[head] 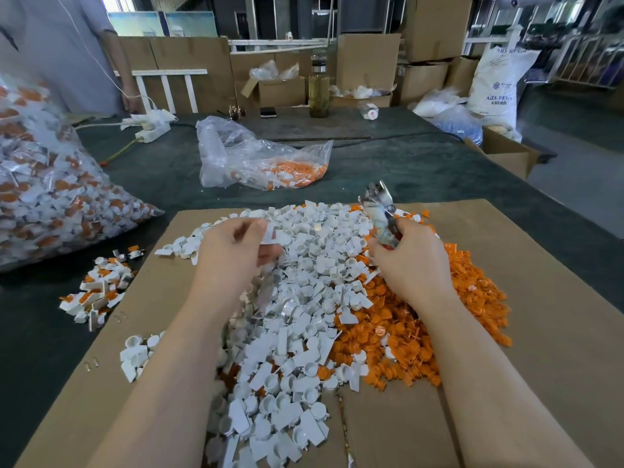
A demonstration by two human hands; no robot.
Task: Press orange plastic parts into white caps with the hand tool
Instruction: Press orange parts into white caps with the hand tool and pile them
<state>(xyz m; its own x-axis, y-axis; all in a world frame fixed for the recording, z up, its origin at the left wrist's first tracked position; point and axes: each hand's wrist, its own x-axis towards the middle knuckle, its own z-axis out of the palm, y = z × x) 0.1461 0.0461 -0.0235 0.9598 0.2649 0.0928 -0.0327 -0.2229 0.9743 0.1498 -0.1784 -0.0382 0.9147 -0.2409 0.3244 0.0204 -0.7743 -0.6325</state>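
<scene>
- Reaching forward over flattened cardboard (pixel 540 332) on the bench (pixel 405 163), our forearms stretch above a heap of white caps (pixel 297 332) and orange parts (pixel 472 292) beside it.
- Our left hand (pixel 233 255) pinches a white piece, blurred, just above the caps.
- Our right hand (pixel 410 261) is clenched round the hand tool (pixel 381 211), its metal head pointing up and away.
- Farther off we see a clear bag (pixel 256 160) lying open with orange parts inside.
- At far left, a large full bag (pixel 50 190) holds white-and-orange pieces.
</scene>
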